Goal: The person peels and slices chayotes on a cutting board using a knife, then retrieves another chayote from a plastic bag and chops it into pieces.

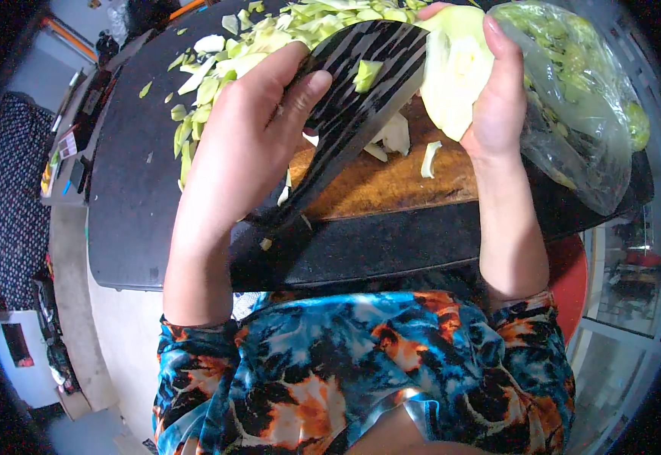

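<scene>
My left hand (251,114) is closed on a knife with a broad, dark, streaked blade (346,64); its thumb lies against the blade, and the handle is hidden. A small green piece (367,76) clings to the blade's face. Right of the blade, my right hand (501,98) grips a large pale green vegetable (452,83) with a smooth cut face, its kind not clear. The blade's right end is against or very close to the vegetable. Both are above a brown wooden cutting board (391,193), where a few pale offcuts (431,159) lie.
A heap of chopped pale green pieces (285,34) spreads over the far side of the black table (133,197). At the right, a clear plastic bag (585,114) of green vegetables stands beside my right hand. A red round seat (571,280) shows under the table's right edge.
</scene>
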The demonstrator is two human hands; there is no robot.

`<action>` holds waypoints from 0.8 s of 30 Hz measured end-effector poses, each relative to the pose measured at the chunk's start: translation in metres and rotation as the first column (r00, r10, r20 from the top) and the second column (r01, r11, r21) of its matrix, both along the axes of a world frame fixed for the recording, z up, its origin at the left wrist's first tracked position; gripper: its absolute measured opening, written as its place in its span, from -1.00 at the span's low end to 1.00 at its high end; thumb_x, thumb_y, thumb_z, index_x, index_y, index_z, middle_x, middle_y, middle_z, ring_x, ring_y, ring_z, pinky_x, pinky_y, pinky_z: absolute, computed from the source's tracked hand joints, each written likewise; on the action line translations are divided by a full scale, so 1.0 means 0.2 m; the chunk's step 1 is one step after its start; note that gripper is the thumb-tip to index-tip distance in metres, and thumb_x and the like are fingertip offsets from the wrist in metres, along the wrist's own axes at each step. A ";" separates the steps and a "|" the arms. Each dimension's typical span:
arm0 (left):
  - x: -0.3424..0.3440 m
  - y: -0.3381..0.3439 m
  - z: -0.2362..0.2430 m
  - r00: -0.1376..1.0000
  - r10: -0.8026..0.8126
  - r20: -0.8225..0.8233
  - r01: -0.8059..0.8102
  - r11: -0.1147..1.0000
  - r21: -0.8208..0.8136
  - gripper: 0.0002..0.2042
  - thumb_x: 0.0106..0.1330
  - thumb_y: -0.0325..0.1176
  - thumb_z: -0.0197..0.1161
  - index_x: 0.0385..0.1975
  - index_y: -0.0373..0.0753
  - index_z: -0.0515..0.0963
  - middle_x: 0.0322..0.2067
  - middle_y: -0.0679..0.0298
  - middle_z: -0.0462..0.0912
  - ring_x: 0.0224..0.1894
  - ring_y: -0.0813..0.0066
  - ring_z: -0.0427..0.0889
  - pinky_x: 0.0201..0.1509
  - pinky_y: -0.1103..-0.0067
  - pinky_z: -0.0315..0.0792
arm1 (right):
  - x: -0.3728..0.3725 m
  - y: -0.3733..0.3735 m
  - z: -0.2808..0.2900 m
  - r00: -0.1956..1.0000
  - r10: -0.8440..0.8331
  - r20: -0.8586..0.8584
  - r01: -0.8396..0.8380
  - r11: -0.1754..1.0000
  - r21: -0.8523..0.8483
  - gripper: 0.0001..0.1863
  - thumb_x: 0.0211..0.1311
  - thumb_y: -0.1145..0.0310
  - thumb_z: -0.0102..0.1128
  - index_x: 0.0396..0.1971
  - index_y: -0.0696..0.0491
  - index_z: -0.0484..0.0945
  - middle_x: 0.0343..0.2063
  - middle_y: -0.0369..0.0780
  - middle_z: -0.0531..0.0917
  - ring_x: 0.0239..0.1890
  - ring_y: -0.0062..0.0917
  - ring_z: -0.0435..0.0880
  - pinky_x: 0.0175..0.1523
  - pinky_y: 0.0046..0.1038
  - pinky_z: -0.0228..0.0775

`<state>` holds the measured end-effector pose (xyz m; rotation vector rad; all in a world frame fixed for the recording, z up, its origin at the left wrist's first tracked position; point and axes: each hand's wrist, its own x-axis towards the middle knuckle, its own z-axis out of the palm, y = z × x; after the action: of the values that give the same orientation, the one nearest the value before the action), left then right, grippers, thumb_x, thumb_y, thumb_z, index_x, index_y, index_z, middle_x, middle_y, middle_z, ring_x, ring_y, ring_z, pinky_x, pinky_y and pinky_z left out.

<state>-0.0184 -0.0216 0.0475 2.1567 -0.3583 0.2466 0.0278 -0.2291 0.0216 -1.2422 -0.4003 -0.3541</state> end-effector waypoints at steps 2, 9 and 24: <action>-0.01 -0.01 0.01 0.998 0.053 -0.027 -0.051 0.997 0.056 -0.67 0.31 -0.24 0.16 -0.05 -0.34 0.46 -0.43 0.44 0.49 -0.51 0.81 0.40 -0.56 0.81 0.31 | 0.00 0.01 -0.01 1.000 0.014 0.024 -0.016 0.998 0.066 -0.46 0.24 -0.02 -0.26 -0.27 0.19 0.51 -0.61 -0.27 0.52 -0.62 -0.65 0.47 -0.54 -0.63 0.32; -0.02 0.00 0.03 0.999 -0.007 -0.049 0.005 0.999 -0.034 -0.77 0.32 -0.28 0.14 -0.20 -0.31 0.39 -0.52 0.35 0.40 -0.55 0.70 0.33 -0.51 0.71 0.29 | 0.00 -0.03 0.02 1.000 0.002 0.015 0.001 0.989 -0.146 -0.48 0.22 0.01 -0.20 -0.24 0.20 0.51 -0.57 -0.25 0.55 -0.57 -0.64 0.51 -0.50 -0.62 0.33; -0.02 -0.04 0.00 0.991 -0.132 -0.033 0.124 0.975 -0.186 -0.75 0.39 -0.28 0.04 -0.49 -0.29 0.36 -0.70 0.46 0.18 -0.61 0.78 0.17 -0.60 0.68 0.09 | 0.01 -0.01 -0.01 0.970 -0.025 0.243 0.022 1.000 0.017 -0.41 0.21 -0.13 -0.12 -0.24 0.19 0.50 -0.60 -0.28 0.52 -0.63 -0.66 0.44 -0.56 -0.67 0.21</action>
<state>-0.0218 -0.0304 0.0473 1.9458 -0.4303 0.1514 0.0293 -0.2313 0.0197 -1.1940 -0.5925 -0.5314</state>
